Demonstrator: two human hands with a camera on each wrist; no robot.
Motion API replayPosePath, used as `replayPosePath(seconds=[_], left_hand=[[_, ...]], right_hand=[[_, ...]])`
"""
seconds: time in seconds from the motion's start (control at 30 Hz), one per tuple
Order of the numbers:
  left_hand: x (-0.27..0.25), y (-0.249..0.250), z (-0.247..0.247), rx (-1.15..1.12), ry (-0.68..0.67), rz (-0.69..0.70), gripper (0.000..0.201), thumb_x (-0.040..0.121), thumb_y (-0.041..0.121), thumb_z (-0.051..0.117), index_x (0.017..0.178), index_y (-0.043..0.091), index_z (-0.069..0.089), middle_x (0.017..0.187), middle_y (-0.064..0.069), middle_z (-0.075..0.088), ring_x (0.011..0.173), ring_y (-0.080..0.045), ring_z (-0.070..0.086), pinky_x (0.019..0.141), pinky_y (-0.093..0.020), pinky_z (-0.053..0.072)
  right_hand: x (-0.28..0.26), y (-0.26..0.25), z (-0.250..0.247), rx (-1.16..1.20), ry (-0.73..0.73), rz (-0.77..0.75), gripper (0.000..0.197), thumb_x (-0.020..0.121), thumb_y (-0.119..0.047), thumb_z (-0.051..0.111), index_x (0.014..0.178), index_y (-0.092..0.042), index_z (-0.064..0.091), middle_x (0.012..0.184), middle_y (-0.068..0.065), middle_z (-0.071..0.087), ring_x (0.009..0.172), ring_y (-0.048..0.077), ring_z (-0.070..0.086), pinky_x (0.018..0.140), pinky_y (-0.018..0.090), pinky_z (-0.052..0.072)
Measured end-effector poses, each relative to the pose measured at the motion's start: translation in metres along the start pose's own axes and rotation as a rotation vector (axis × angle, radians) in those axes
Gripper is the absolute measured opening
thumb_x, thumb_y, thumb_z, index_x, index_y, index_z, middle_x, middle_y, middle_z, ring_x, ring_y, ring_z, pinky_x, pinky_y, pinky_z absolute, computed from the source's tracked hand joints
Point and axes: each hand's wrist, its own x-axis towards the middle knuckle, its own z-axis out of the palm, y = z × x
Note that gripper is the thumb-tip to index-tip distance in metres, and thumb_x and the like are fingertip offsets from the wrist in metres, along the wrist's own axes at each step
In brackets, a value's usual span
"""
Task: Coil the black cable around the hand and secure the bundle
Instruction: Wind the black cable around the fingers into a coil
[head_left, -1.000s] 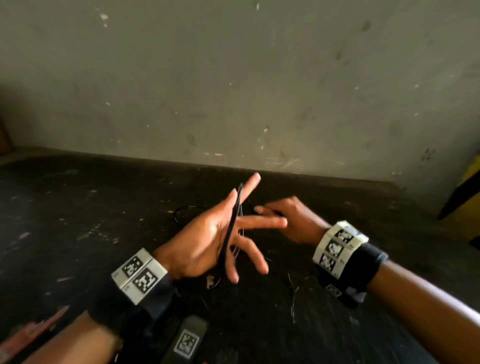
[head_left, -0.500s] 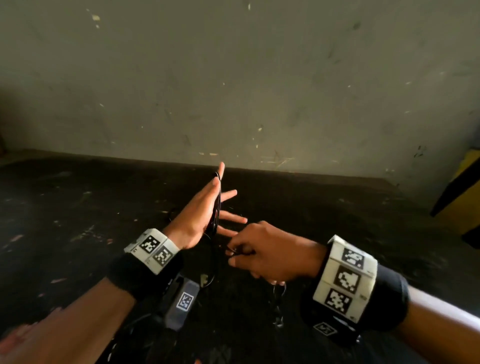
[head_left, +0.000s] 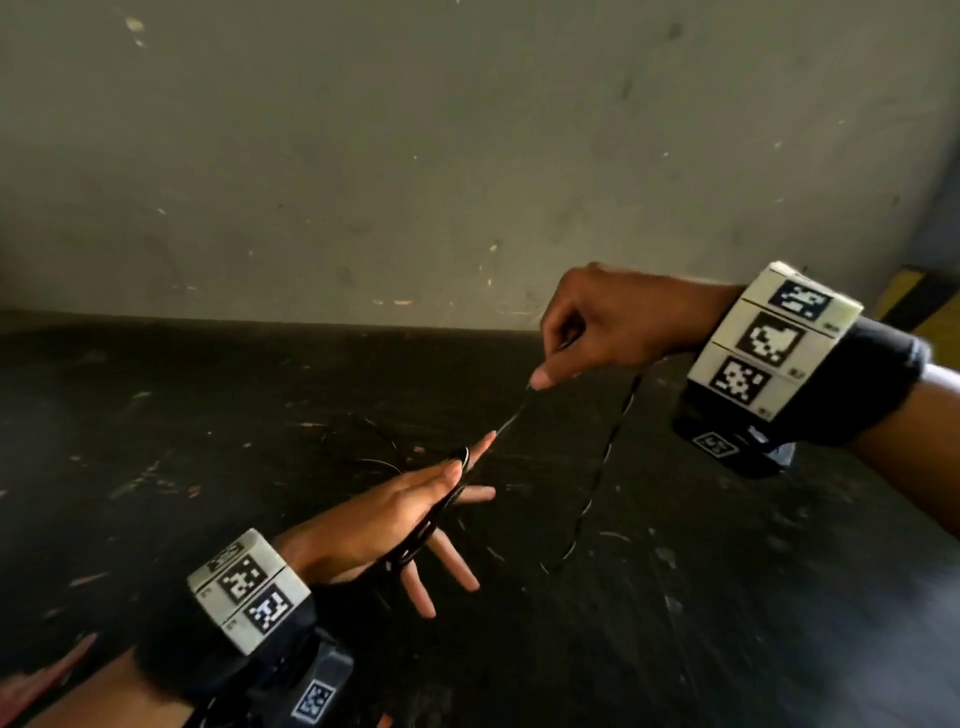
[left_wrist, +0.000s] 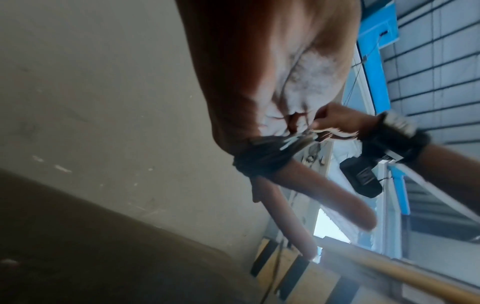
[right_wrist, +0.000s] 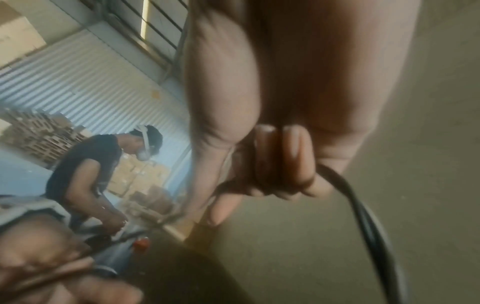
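My left hand (head_left: 415, 509) is held flat with fingers straight and spread, low in the middle of the head view. The black cable (head_left: 431, 525) is wound in several turns across its palm, seen as a dark bundle (left_wrist: 262, 158) in the left wrist view. One taut strand (head_left: 511, 421) runs up and right to my right hand (head_left: 597, 332), which pinches the cable high near the wall. A slack length (head_left: 608, 457) hangs from that hand down to the table. In the right wrist view curled fingers (right_wrist: 280, 160) grip the cable (right_wrist: 363, 205).
The dark scuffed table (head_left: 208, 467) ends at a grey wall (head_left: 415, 156). More loose cable (head_left: 358, 441) lies on the table beyond my left hand. A yellow and black striped object (head_left: 919, 306) stands at the far right. Another person (right_wrist: 85, 174) works nearby.
My right hand has risen from low beside my left palm to up and right, drawing a strand taut. My left hand has tilted flatter and moved lower.
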Motion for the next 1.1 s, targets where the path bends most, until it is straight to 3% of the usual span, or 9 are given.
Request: replayPosePath(seconds=[0.13, 0.33, 0.5, 0.57, 0.7, 0.8, 0.9, 1.0, 1.1], left_hand=[[-0.007, 0.009, 0.002, -0.071, -0.14, 0.006, 0.04, 0.091, 0.055, 0.026, 0.128, 0.07, 0.024, 0.148, 0.006, 0.042, 0.107, -0.04, 0.065, 0.052, -0.036, 0.061], [-0.013, 0.028, -0.001, -0.224, -0.222, 0.145, 0.039, 0.091, 0.055, 0.024, 0.127, 0.07, 0.032, 0.14, 0.003, 0.055, 0.099, -0.037, 0.069, 0.049, -0.035, 0.06], [0.007, 0.055, -0.011, -0.355, -0.133, 0.326, 0.044, 0.091, 0.056, 0.025, 0.135, 0.062, 0.028, 0.14, -0.007, 0.054, 0.092, -0.036, 0.071, 0.043, -0.034, 0.059], [0.018, 0.066, -0.015, -0.364, -0.057, 0.38, 0.049, 0.09, 0.056, 0.026, 0.138, 0.06, 0.025, 0.141, -0.009, 0.053, 0.092, -0.034, 0.072, 0.042, -0.032, 0.058], [0.039, 0.079, -0.031, -0.376, 0.095, 0.444, 0.048, 0.094, 0.054, 0.023, 0.141, 0.058, 0.017, 0.147, -0.01, 0.045, 0.094, -0.033, 0.072, 0.047, -0.03, 0.059], [0.049, 0.081, -0.044, -0.363, 0.19, 0.466, 0.047, 0.096, 0.053, 0.021, 0.142, 0.057, 0.013, 0.151, -0.011, 0.039, 0.095, -0.034, 0.071, 0.051, -0.032, 0.061], [0.054, 0.075, -0.052, -0.287, 0.274, 0.456, 0.047, 0.096, 0.053, 0.023, 0.141, 0.059, 0.013, 0.155, -0.01, 0.033, 0.098, -0.034, 0.07, 0.056, -0.036, 0.062], [0.056, 0.06, -0.052, -0.109, 0.329, 0.412, 0.046, 0.095, 0.054, 0.024, 0.138, 0.062, 0.012, 0.156, -0.007, 0.028, 0.097, -0.029, 0.071, 0.054, -0.036, 0.061], [0.056, 0.04, -0.046, 0.116, 0.387, 0.393, 0.047, 0.093, 0.054, 0.024, 0.138, 0.061, 0.012, 0.156, -0.003, 0.03, 0.089, -0.003, 0.068, 0.06, -0.026, 0.058]], right_hand=[[0.009, 0.02, 0.006, 0.061, 0.077, -0.04, 0.023, 0.077, -0.036, 0.071, 0.063, -0.017, 0.068, 0.049, -0.008, 0.055, 0.044, 0.002, 0.047, 0.048, 0.013, 0.036], [0.021, 0.047, 0.047, 0.145, 0.166, -0.013, 0.034, 0.085, -0.042, 0.058, 0.072, -0.013, 0.07, 0.056, 0.004, 0.058, 0.046, 0.009, 0.045, 0.046, 0.017, 0.035], [0.03, 0.037, 0.099, 0.33, 0.368, -0.079, 0.028, 0.094, -0.013, 0.052, 0.072, -0.012, 0.07, 0.051, -0.014, 0.051, 0.044, -0.003, 0.05, 0.048, 0.008, 0.036], [0.031, 0.025, 0.119, 0.419, 0.403, -0.092, 0.04, 0.09, 0.002, 0.052, 0.067, -0.026, 0.068, 0.048, -0.015, 0.053, 0.044, -0.005, 0.052, 0.047, 0.007, 0.037], [0.032, -0.006, 0.14, 0.481, 0.238, -0.017, 0.013, 0.095, -0.016, 0.051, 0.091, -0.013, 0.063, 0.061, -0.002, 0.059, 0.043, -0.001, 0.053, 0.046, 0.01, 0.043], [0.028, -0.023, 0.14, 0.472, 0.058, 0.013, 0.018, 0.095, -0.02, 0.051, 0.108, -0.01, 0.058, 0.063, -0.005, 0.059, 0.047, -0.002, 0.055, 0.047, 0.012, 0.045], [0.023, -0.036, 0.128, 0.43, 0.003, 0.008, 0.015, 0.095, -0.02, 0.05, 0.099, -0.009, 0.06, 0.065, -0.008, 0.056, 0.054, 0.002, 0.055, 0.055, 0.02, 0.047], [0.019, -0.043, 0.109, 0.316, 0.055, -0.037, 0.017, 0.095, -0.018, 0.051, 0.088, -0.007, 0.063, 0.066, -0.015, 0.047, 0.054, -0.002, 0.054, 0.054, 0.011, 0.039], [0.015, -0.043, 0.085, 0.246, -0.041, -0.026, 0.019, 0.093, -0.017, 0.054, 0.09, -0.004, 0.067, 0.061, -0.014, 0.051, 0.047, -0.011, 0.052, 0.046, 0.007, 0.04]])
